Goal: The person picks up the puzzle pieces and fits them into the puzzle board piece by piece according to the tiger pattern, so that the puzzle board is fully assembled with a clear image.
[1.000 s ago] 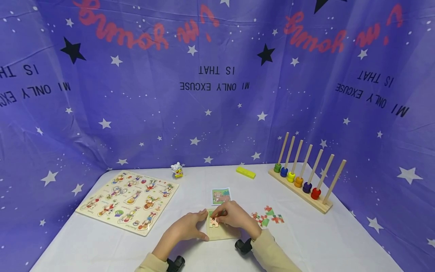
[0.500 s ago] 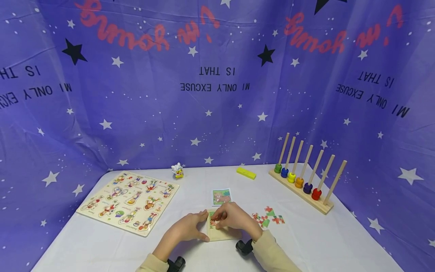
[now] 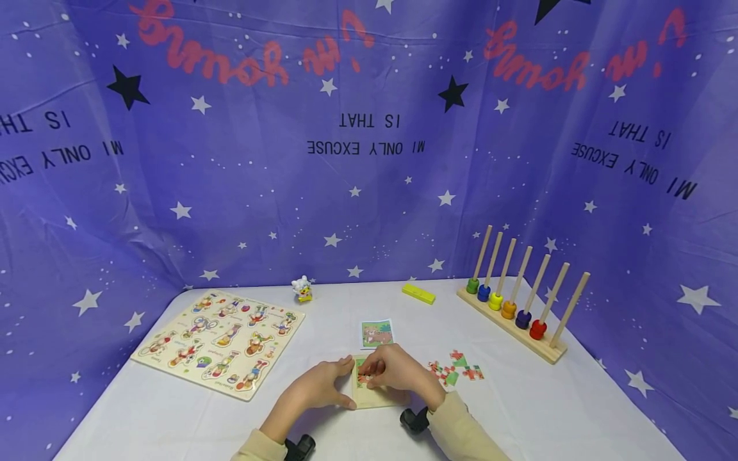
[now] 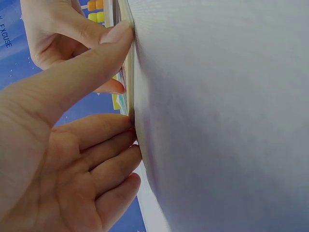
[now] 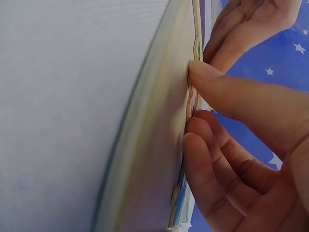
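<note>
A shallow wooden puzzle tray [image 3: 377, 398] lies at the table's near middle. Along its left edge rests my left hand [image 3: 319, 385], thumb near the front corner and fingers further back; the left wrist view shows thumb and fingertips touching the rim. Over the tray, my right hand [image 3: 399, 367] pinches a jigsaw piece [image 3: 364, 378] with orange and green print at the tray's left side. In the right wrist view its thumb and fingertips press on the thin piece edge [image 5: 190, 96]. The right hand partly hides the tray's inside.
Several loose jigsaw pieces [image 3: 452, 370] lie right of the tray. A picture card [image 3: 377, 333] sits just behind it. A large picture board [image 3: 221, 342] is at left, a peg rack [image 3: 510, 321] with coloured beads at right. Further back are a small figurine [image 3: 302, 289] and a yellow block [image 3: 418, 294].
The right hand has lowered the jigsaw piece and shifted it slightly within the tray's left side; green print now shows beside it. The left hand stays at the tray edge.
</note>
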`<state>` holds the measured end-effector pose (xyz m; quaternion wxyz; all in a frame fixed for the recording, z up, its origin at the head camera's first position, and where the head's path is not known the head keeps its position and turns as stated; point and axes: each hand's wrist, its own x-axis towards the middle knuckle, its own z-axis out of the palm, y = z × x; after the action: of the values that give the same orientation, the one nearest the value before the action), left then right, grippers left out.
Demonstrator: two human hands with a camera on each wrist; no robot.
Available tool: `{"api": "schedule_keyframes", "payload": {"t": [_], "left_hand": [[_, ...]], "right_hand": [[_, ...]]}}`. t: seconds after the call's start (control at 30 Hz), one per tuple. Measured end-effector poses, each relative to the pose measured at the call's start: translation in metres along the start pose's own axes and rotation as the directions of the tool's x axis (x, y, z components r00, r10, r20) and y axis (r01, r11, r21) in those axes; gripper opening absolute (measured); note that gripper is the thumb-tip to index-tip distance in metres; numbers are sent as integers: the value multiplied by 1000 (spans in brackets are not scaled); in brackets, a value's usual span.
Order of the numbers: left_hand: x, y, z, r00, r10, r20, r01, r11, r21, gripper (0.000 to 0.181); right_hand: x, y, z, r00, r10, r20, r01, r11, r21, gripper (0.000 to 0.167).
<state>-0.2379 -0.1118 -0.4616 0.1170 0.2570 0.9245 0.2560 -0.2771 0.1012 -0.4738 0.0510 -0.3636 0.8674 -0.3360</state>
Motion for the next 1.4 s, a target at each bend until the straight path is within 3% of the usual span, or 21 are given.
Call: {"api": "schedule_keyframes", "payload": {"t": [0.37, 0.63, 1.0, 1.4], "left_hand": [[0, 0, -1, 1000, -3, 3, 3, 1000, -3, 86], [1, 0, 0, 1000, -8, -1, 8, 1000, 7, 86], [0, 0, -1, 1000, -10, -5, 10, 1000, -15, 87], [-1, 1, 0, 1000, -10, -3, 10, 1000, -7, 87]], "right_hand": [[-1, -2, -2, 1000, -10, -3, 10, 1000, -17, 20], [-13, 4, -25, 995, -88, -49, 86, 995, -43, 18], [-34, 21, -51, 989, -56, -135, 44, 995, -94, 15], [-61, 45, -74, 989, 37, -146, -53, 993, -106, 16]]}}
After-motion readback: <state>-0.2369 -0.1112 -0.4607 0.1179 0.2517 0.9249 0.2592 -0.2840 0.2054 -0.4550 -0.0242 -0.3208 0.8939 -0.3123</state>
